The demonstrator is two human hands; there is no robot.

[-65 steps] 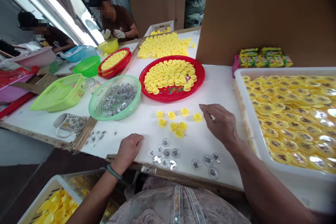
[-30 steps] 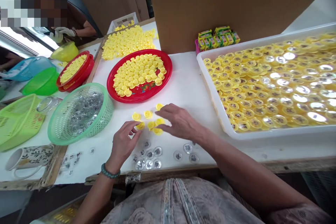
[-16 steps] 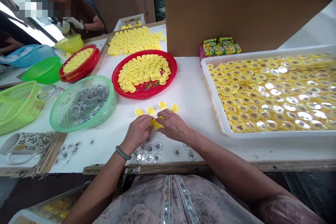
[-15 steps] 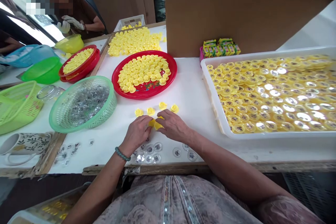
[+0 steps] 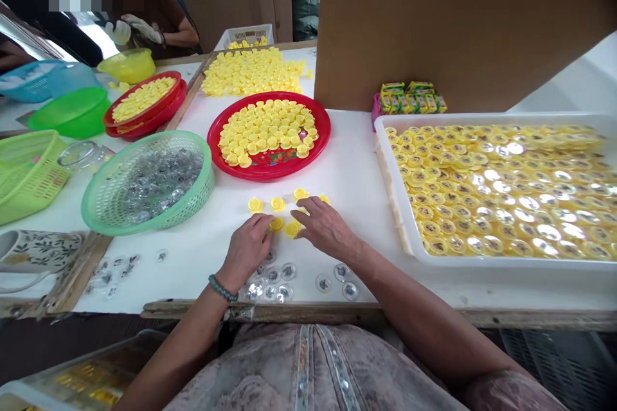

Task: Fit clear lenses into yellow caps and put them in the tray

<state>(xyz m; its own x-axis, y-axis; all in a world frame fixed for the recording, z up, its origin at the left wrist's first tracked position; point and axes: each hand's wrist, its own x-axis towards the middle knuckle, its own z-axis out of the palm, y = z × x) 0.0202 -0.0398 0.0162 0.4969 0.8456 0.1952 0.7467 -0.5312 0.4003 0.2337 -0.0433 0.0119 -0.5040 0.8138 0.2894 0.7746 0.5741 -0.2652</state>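
Observation:
My left hand lies on the white table with its fingers curled, their tips pinching a small yellow cap. My right hand rests just to the right, fingers stretched out flat, the tips touching another yellow cap. Three more loose yellow caps lie in a row just beyond the hands. Several clear round lids lie between my wrists near the table's front edge.
A red tray of yellow caps stands behind the hands. A green basket of clear lids is at left. A white tub of finished yellow pieces is at right. Cardboard stands behind. Another person's gloved hands work at far left.
Both hands came together over the loose yellow caps. The right hand's fingers have since flattened out and slid slightly right. The camera view has shifted a little.

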